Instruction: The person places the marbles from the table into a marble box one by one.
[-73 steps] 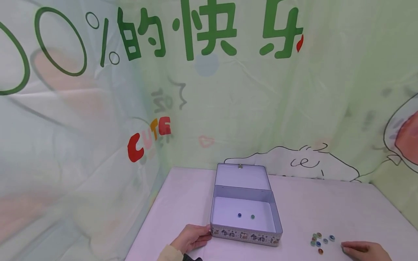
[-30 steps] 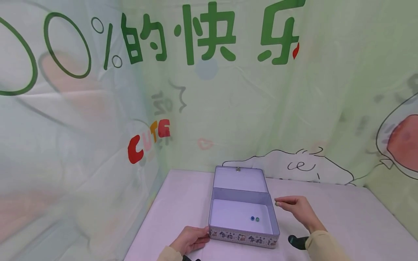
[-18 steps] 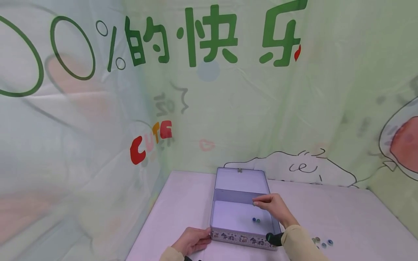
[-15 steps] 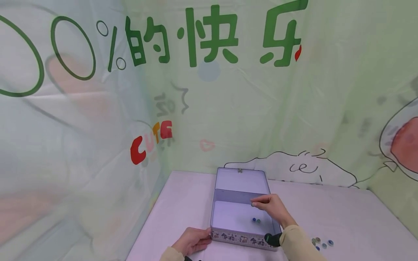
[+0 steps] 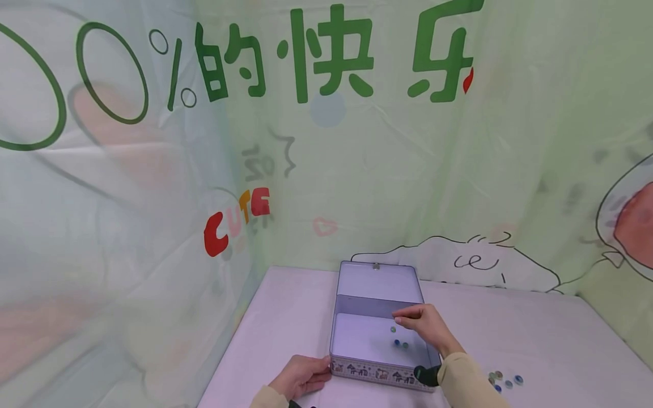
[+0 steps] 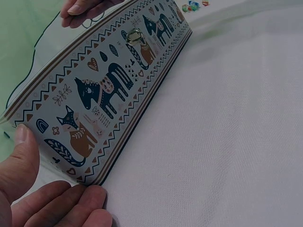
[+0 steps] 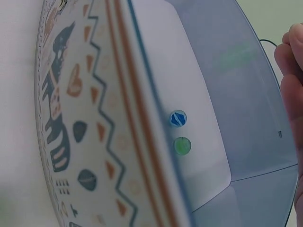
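An open tin box [image 5: 357, 340] with a printed animal pattern stands on the table, its lid [image 5: 377, 280] laid back. My left hand [image 5: 305, 375] grips its front left corner; in the left wrist view the thumb [image 6: 23, 151] touches the upper part and the curled fingers [image 6: 71, 203] lie by the bottom edge. Over the box is my right hand [image 5: 425, 326], fingertips near each other and nothing between them. Just below them is a green marble [image 5: 393, 329], in the air or on the floor, I cannot tell. A blue marble [image 7: 178, 118] and another green marble [image 7: 182, 146] lie inside.
Several loose marbles [image 5: 499, 375] lie on the table [image 5: 541, 340] to the right of the box, partly behind the right sleeve [image 5: 471, 377]. A printed cloth [image 5: 388, 170] hangs behind and along the left side.
My right hand came from the loose marbles on the right to above the box and let go of a green marble, which is now below the fingertips. The left hand stays at the corner.
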A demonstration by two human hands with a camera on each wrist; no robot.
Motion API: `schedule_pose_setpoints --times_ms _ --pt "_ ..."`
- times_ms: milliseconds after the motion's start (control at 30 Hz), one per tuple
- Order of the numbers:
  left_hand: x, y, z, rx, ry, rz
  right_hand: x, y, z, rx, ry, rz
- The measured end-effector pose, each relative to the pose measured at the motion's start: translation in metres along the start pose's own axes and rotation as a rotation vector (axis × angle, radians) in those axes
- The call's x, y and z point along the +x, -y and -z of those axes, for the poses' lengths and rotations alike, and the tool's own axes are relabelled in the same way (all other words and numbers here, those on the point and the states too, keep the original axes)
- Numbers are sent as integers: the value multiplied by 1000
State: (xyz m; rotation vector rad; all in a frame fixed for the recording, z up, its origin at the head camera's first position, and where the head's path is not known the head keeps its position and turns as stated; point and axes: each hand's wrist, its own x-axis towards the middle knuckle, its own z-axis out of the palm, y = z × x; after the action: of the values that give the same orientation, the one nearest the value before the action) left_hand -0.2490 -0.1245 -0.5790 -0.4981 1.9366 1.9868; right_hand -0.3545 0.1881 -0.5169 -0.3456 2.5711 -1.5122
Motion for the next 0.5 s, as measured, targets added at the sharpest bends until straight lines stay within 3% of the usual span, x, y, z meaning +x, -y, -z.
schedule_pose_setpoints --times_ms 500 --pt "2 1 0 4 8 6 -11 3 7 14 -22 -23"
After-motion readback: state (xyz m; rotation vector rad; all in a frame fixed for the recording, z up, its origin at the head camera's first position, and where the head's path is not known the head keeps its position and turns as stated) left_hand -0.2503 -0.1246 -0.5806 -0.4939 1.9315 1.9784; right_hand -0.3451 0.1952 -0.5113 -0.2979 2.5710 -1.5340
